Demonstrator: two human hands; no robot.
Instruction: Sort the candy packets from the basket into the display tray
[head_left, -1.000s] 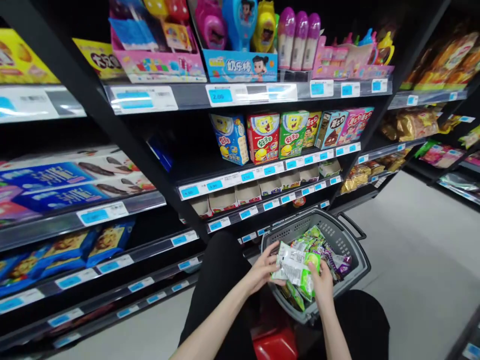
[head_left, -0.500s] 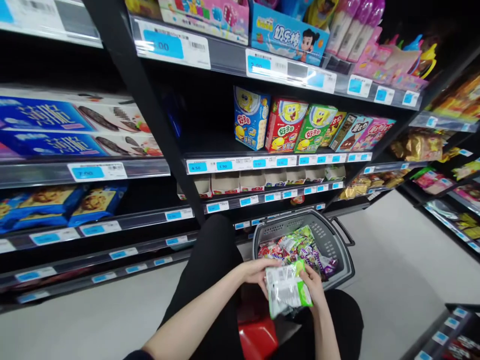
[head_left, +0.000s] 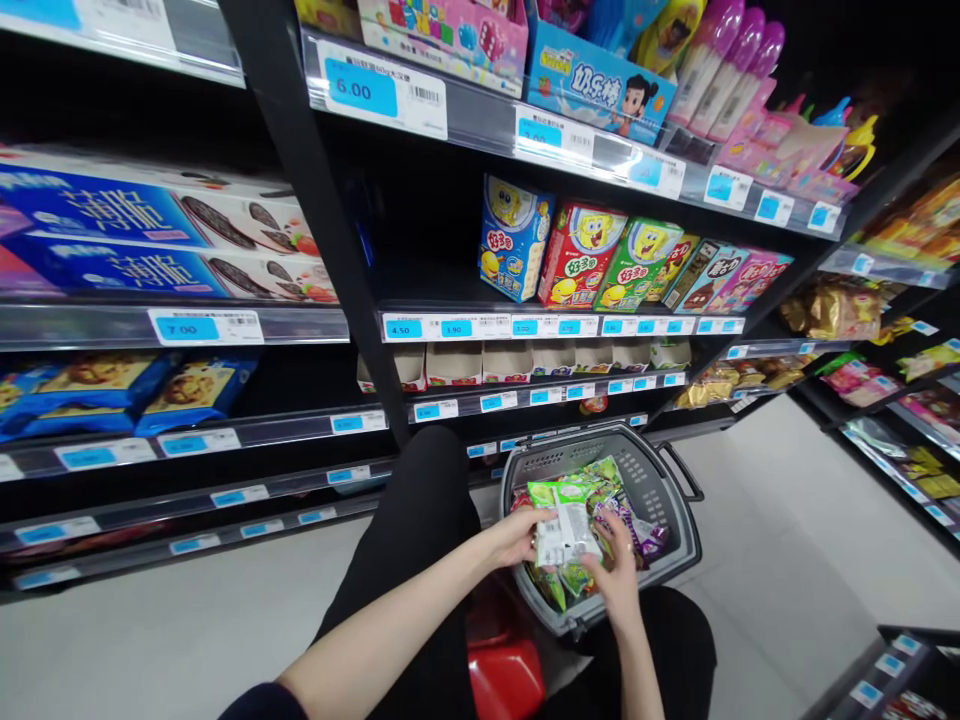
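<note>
A green and silver-white snack packet (head_left: 564, 530) is held over the basket, its printed back turned up. My left hand (head_left: 519, 538) is closed on its left edge, thumb on top. At the packet's right side my right hand (head_left: 616, 558) has its fingers spread and curved; its thumb is close to the lower right corner, and I cannot tell if it touches. Beneath both hands stands a grey shopping basket (head_left: 679, 535) with several bright candy packets inside, purple ones (head_left: 651, 540) on the right and green ones at the front.
The basket sits on the floor between my knees, its black handle (head_left: 684, 475) sticking out right. A red object (head_left: 506, 680) is below me. Ahead, shelves hold SpongeBob boxes (head_left: 581, 255), open cartons (head_left: 454, 362) and biscuit boxes (head_left: 165, 215). Pale floor (head_left: 772, 520) extends to the right.
The packet has moved away from my body over the basket and turned, its green end now at the far side. My right hand has loosened from its right edge.
</note>
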